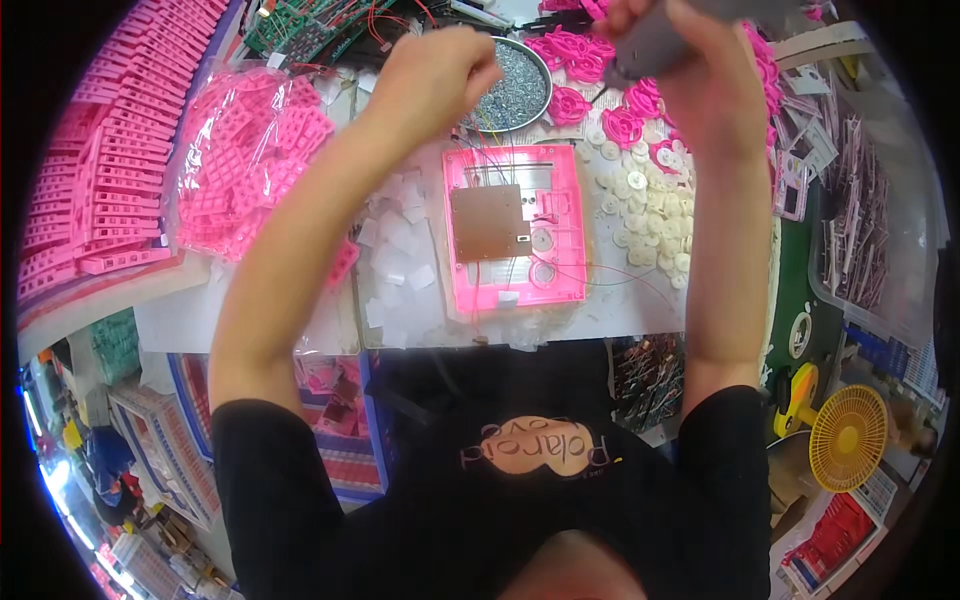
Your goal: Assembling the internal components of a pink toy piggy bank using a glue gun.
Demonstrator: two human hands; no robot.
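Observation:
My left hand [432, 82] is at the left rim of a round metal tin [545, 72] full of small silvery screws [515, 90]. Its fingers are curled together; whatever they pinch is hidden. At the upper right, my right hand [722, 100] grips a dark grey electric screwdriver [648, 45], whose thin bit points down and left over pink parts. Between my forearms a pink plastic housing [572, 205] lies open on the table. A brown square circuit board [490, 222] sits in it, with thin wires running out above and below.
Left stand a bag of pink parts [245, 150] and stacked pink strips [110, 130]. Small translucent pieces [400, 250] lie beside the housing. Right of it are cream discs [655, 225] and pink looped parts [575, 50]. Green circuit boards [310, 30] lie behind; a yellow fan [848, 438] stands lower right.

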